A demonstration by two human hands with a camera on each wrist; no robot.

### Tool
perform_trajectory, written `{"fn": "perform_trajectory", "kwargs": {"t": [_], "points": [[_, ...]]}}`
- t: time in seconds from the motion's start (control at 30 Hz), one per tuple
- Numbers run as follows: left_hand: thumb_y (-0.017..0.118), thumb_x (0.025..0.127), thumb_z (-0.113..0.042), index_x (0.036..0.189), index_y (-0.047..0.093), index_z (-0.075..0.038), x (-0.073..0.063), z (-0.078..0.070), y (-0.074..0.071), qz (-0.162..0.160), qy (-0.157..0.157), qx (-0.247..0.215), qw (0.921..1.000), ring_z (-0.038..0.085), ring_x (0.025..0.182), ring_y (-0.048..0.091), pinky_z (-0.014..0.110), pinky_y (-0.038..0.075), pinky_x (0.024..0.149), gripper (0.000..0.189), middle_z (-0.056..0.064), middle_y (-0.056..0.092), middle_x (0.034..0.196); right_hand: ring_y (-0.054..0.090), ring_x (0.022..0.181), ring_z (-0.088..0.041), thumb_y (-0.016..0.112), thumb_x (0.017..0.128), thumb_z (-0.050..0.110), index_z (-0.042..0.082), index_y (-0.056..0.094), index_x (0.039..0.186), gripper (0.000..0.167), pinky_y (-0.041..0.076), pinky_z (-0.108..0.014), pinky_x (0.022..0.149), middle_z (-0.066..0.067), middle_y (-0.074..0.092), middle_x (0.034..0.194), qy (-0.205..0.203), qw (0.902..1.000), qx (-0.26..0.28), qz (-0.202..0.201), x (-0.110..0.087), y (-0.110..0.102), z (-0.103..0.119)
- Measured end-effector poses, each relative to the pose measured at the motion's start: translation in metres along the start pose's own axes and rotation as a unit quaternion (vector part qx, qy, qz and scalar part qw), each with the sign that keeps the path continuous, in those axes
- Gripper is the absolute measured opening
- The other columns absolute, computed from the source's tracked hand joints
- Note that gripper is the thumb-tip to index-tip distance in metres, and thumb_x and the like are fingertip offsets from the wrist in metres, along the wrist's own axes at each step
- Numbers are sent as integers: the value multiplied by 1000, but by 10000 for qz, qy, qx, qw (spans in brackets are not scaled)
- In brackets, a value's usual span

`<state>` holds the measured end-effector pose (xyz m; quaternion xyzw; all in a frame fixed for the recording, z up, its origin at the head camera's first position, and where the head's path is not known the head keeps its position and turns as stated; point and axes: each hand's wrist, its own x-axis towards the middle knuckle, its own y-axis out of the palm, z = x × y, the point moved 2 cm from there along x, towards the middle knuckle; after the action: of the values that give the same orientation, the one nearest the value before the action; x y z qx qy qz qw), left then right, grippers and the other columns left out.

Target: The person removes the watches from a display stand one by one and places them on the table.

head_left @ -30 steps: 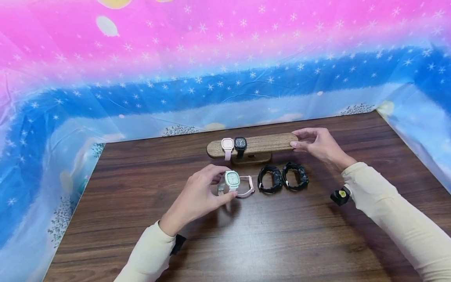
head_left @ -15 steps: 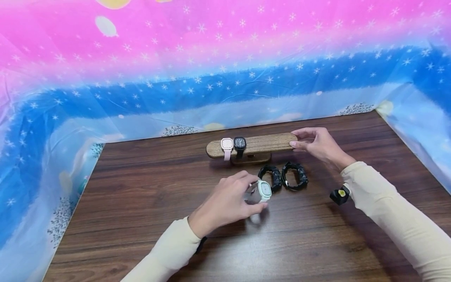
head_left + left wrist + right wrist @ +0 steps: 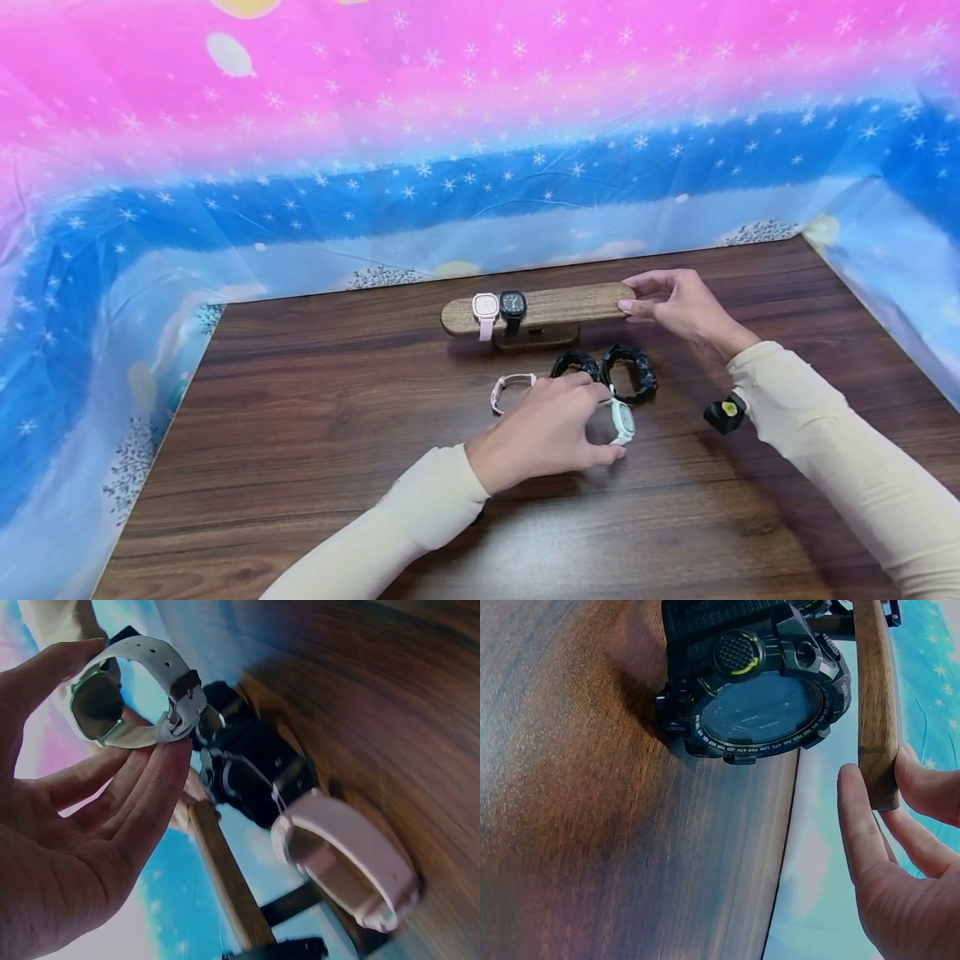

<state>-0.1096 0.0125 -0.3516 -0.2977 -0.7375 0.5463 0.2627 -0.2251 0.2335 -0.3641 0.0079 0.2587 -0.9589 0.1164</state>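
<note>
Overhand, the left hand point(image 3: 546, 432) pinches a mint-green watch point(image 3: 622, 421).

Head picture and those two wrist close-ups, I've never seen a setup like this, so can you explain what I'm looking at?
There's no machine; a person is working bare-handed. One picture is taken from the head, looking forward and down. The other two are taken from the wrists, each looking at that hand's work, so they come out tilted.

The left hand pinches a pale mint watch, while the right hand grips one end of a wooden stand. On that stand are a pink-strapped watch and a small black watch. On the table lie two chunky black watches and a pale pink watch, partly hidden by the left hand in the head picture.
</note>
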Motion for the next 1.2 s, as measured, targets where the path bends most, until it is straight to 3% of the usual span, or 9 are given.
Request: {"fn": "perform_trajectory", "kwargs": {"t": [0.13, 0.3, 0.6, 0.93, 1.2], "points": [[74, 87, -54, 111, 72, -14, 12, -6, 6, 200, 61, 142, 9997, 14, 94, 63, 30, 55, 76, 46, -2, 68, 110, 72, 100, -34, 71, 97, 18, -3, 56, 140, 50, 57, -46, 93, -25, 59, 129, 11, 10000, -56, 18, 0, -1, 0], [75, 86, -56, 95, 69, -20, 24, -13, 9, 308, 78, 257, 9992, 7, 76, 55, 28, 50, 67, 37, -8, 60, 93, 72, 101, -33, 71, 97, 20, -1, 56, 140, 50, 55, -50, 95, -24, 59, 131, 29, 9999, -138, 19, 0, -2, -1], [78, 83, -54, 87, 66, -24, 40, -25, 23, 447, -133, 355, 9983, 9, 64, 53, 24, 42, 45, 32, -10, 58, 84, 72, 101, -33, 71, 97, 20, -1, 56, 141, 51, 56, -49, 94, -24, 59, 130, 39, 9999, -118, 39, 0, -2, -1], [80, 82, -50, 74, 61, -28, 49, -34, 43, 560, -238, 619, 9962, 14, 66, 59, 30, 44, 45, 30, -7, 61, 83, 71, 102, -33, 71, 98, 22, 0, 54, 142, 52, 54, -51, 96, -23, 58, 132, 52, 9999, -97, 93, 0, -2, 0], [80, 82, -49, 67, 58, -28, 53, -38, 49, 573, -272, 736, 9953, 13, 65, 59, 31, 43, 44, 34, -7, 61, 82, 71, 102, -33, 71, 97, 22, 0, 55, 142, 52, 54, -51, 95, -23, 58, 132, 79, 9999, -116, 81, 0, -1, 0]]}}
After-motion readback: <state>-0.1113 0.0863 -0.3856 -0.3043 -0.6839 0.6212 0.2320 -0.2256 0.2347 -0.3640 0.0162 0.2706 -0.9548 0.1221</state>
